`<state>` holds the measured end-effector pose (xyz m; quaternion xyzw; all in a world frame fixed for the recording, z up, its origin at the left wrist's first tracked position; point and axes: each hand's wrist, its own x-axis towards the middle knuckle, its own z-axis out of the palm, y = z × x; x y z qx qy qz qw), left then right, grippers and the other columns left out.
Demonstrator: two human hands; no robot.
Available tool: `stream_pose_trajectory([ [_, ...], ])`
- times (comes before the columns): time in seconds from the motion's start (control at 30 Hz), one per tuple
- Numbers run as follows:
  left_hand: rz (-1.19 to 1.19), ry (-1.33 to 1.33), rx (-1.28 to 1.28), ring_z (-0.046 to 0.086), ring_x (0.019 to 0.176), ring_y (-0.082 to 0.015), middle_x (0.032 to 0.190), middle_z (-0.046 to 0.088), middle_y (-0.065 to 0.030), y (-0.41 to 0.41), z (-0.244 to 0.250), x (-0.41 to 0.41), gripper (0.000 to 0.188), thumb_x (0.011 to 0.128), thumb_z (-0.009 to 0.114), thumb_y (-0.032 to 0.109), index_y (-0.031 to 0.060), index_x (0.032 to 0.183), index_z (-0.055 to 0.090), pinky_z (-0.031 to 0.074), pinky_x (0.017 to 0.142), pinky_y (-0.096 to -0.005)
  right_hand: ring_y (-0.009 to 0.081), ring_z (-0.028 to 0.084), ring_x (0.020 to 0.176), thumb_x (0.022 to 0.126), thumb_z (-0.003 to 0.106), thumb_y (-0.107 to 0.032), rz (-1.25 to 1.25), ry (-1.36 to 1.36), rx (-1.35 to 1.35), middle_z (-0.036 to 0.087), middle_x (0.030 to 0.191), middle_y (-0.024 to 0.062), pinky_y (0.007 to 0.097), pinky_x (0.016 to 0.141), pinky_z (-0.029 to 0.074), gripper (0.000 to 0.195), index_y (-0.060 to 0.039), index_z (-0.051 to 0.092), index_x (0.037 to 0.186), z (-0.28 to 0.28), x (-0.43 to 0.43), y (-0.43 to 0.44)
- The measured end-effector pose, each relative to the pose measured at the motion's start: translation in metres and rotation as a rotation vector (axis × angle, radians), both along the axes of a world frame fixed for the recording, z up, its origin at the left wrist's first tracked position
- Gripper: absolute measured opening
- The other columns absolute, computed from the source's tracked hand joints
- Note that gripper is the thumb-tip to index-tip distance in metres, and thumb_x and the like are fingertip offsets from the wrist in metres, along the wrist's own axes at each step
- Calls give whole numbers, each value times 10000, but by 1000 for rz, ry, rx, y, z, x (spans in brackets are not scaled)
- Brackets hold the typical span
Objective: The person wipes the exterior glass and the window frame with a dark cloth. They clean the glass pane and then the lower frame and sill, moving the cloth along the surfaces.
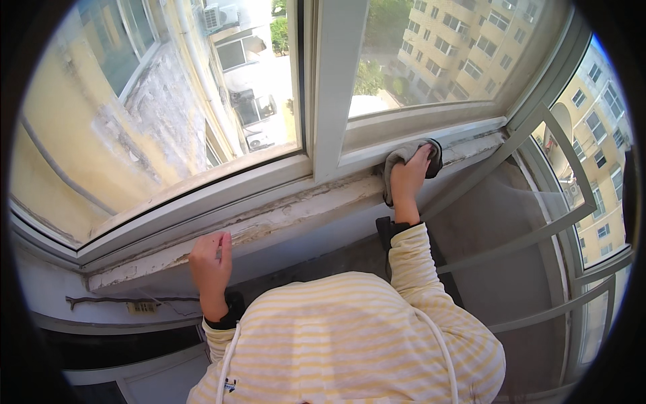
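A folded grey cloth with a dark edge is gripped in my right hand. The cloth presses against the white window sill at the foot of the right window sash. Paint on the sill is worn and flaking, with brown patches along it. My left hand rests at the front edge of the sill, farther left, with its fingers curled and nothing visible in them. Both wrists have black bands.
A framed screen panel leans at the right. The left part of the window looks out on buildings far below. A twig-like dark strip and a yellowish label are on the wall below the sill.
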<state>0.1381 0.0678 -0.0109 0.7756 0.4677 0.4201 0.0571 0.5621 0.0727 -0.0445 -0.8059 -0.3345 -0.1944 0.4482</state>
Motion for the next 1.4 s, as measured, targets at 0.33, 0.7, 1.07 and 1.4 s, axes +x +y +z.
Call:
stream_pose_trajectory([
  [0.33,-54,-8,-8,604,652,-299,724,637,-128,0,-6,8,109,869,685,117,20,819,680,470,592,-374,521,349,1319,701,511,30,462,-124,-121,422,1399,335,514,1167,197,742,113,328,1415,-8,-128,-26],
  [0.7,-124,-23,24,599,650,-305,718,634,-128,7,-14,-1,100,863,684,99,15,808,675,473,589,-371,432,287,1433,889,489,9,831,-131,555,380,1490,275,503,1179,156,614,57,325,1480,98,-121,-15],
  [1.07,-62,-116,121,596,643,-313,717,628,-129,-10,-14,-29,37,836,681,46,12,828,671,476,581,-365,400,441,1330,731,604,38,829,-656,-135,518,1392,187,515,1135,295,608,-71,581,1329,28,-92,-7],
  [1.4,19,-114,116,603,643,-291,717,641,-112,-19,-15,-50,37,826,684,50,22,809,669,480,589,-352,447,445,1297,702,596,39,679,-667,156,519,1379,211,501,1124,303,635,-84,589,1325,84,-86,10],
])
